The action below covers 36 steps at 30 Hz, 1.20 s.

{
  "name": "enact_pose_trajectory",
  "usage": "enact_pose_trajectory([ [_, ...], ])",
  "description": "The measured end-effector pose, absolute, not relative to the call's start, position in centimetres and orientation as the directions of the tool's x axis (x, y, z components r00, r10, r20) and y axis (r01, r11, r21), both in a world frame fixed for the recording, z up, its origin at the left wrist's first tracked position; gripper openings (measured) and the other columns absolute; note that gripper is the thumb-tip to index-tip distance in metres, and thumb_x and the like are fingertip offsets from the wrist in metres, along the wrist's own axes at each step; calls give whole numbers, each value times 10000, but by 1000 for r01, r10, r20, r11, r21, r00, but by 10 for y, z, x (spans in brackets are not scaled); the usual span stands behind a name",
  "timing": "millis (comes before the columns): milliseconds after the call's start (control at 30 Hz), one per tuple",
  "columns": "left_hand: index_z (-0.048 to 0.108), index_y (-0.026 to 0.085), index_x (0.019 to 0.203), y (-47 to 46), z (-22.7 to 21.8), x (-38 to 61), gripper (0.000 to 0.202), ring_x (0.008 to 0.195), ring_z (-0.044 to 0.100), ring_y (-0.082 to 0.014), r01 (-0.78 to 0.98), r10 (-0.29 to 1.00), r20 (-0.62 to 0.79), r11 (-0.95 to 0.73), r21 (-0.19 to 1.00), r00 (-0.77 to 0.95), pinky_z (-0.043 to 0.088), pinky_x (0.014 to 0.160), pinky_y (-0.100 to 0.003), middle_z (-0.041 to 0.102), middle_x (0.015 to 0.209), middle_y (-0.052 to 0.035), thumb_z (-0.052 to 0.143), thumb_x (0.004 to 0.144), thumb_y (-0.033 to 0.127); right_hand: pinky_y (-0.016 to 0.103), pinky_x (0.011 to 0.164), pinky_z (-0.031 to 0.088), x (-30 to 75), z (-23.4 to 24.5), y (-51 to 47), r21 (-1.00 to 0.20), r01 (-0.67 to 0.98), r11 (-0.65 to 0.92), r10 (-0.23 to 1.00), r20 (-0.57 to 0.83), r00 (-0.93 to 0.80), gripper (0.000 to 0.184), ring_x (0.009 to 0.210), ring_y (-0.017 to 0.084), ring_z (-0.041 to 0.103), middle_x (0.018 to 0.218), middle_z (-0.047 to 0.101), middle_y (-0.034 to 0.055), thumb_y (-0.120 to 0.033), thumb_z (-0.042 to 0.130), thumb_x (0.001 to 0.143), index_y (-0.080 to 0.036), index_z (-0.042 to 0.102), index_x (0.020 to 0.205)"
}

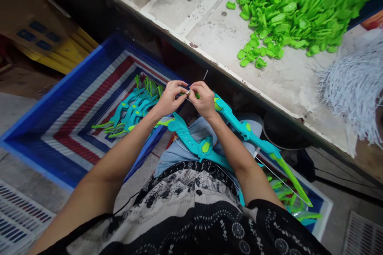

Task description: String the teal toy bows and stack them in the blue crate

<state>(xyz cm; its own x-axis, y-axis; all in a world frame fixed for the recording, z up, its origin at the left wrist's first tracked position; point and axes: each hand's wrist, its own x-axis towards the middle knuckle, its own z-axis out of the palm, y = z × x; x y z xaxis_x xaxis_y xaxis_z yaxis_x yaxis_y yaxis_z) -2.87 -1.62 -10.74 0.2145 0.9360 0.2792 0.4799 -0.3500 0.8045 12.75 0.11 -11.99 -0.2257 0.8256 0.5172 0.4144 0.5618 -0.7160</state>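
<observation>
In front of my lap my left hand [171, 97] and my right hand [203, 99] meet, both closed in a fingertip pinch. Between them is a small piece of white string [188, 92], with a loose end poking up behind my right hand. Green plastic shows in my right fingers, the tip of a teal and green toy bow [236, 121]. That bow slants down to the right past my forearm, its string running along it. A second teal bow [191, 141] lies across my lap. The exact knot or loop is hidden by my fingers.
On my left a blue crate [68, 67] with a striped lining holds several toy bows [134, 105]. Green plastic parts [293, 12] are heaped on the worktable [209, 36], near a bundle of white strings [356, 83]. Another crate [324, 211] with bows stands at lower right.
</observation>
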Motion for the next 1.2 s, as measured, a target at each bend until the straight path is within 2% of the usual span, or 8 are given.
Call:
enact_pose_trajectory([
  [367,673,193,760,-22,-102,-30,211,949,609,-196,323,977,145,-189,927,154,455,889,-335,672,996,-74,585,809,378,297,776,492,136,-110,-3,-859,254,444,883,372,-285,115,847,146,593,887,629,37,-285,589,838,-189,643,805],
  [567,640,183,723,-23,-105,-29,203,972,564,-200,447,965,209,-259,856,160,426,932,-375,644,956,-69,598,807,363,257,670,463,133,-122,2,-982,103,159,984,149,-97,166,687,110,552,724,581,-15,-317,604,807,-165,601,741],
  [633,645,183,745,-31,-108,-31,177,1045,538,-210,519,969,229,-245,819,96,404,963,-386,630,1033,-76,612,797,349,258,674,456,131,-127,-1,-985,118,126,989,115,-98,161,679,110,547,716,583,-15,-308,591,814,-160,603,753],
  [733,647,184,880,-65,-117,-39,207,1083,532,-202,520,956,186,-43,853,-225,457,859,-320,598,1142,-84,600,802,370,302,769,450,128,-130,-8,-901,301,313,935,238,-262,141,775,142,551,761,605,12,-260,593,824,-162,615,727],
  [833,641,163,853,-124,-131,-47,266,808,592,-151,314,850,-133,328,891,-510,456,636,-229,645,866,-57,586,800,417,363,844,427,128,-126,-16,-735,456,501,856,344,-387,131,875,185,531,843,617,46,-230,547,868,-176,637,789],
  [967,627,132,699,-188,-154,-38,348,445,488,-95,-65,596,-773,781,621,-218,284,371,-196,595,606,-31,698,682,472,399,868,422,120,-118,-35,-629,443,639,759,420,-498,227,956,214,508,950,614,85,-208,413,937,-180,635,975],
  [1100,579,131,606,-186,-173,-19,300,301,367,-65,-262,487,-872,837,481,-46,138,305,-187,523,459,-6,757,647,369,372,889,439,89,-124,-62,-573,300,763,563,360,-744,245,986,208,512,1035,608,118,-199,400,942,-142,617,1041],
  [1200,548,141,582,-168,-176,-13,195,293,361,-65,-350,470,-881,817,459,-58,174,308,-179,482,414,18,713,665,204,410,989,393,61,-144,-75,-516,329,791,479,188,-857,292,1113,247,475,1192,558,167,-226,562,870,-105,587,1135],
])
